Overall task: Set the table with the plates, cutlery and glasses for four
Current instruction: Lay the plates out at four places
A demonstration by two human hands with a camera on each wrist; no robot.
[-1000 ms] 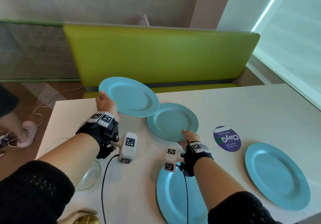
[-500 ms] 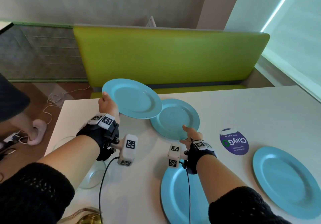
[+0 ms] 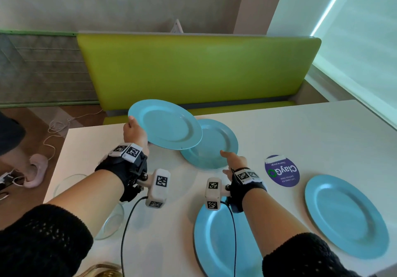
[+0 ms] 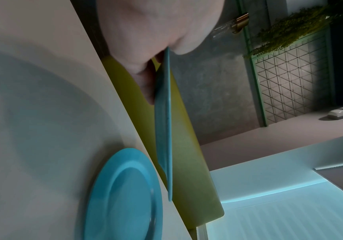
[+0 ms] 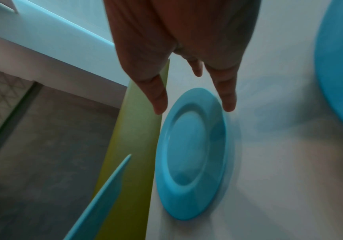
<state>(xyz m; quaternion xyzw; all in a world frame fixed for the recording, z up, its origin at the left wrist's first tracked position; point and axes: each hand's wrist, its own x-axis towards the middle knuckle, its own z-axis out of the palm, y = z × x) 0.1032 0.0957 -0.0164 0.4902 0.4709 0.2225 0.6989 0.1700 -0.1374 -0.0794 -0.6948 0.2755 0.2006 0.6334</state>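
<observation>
At ten o'clock above the tabletop (image 3: 279,130), left hand (image 3: 134,131) pinches a raised plate (image 3: 163,124); right hand (image 3: 234,162), fingers slack, nears another plate (image 3: 217,145). Plate-laying continues; next, likely, lower it flat.

Held plate (image 3: 165,124) is covering the left part of the far plate (image 3: 217,145) in the head view. Near plate (image 3: 217,242) is running off the bottom edge, with the right forearm lying across it. Clear glass dish (image 3: 109,223) is mostly sitting under the left forearm. A gold item (image 3: 105,271) is being cut by the bottom edge, unidentifiable. Right wrist view is blurring; contact of right hand (image 5: 179,53) fingertips with plate is unclear.
</observation>
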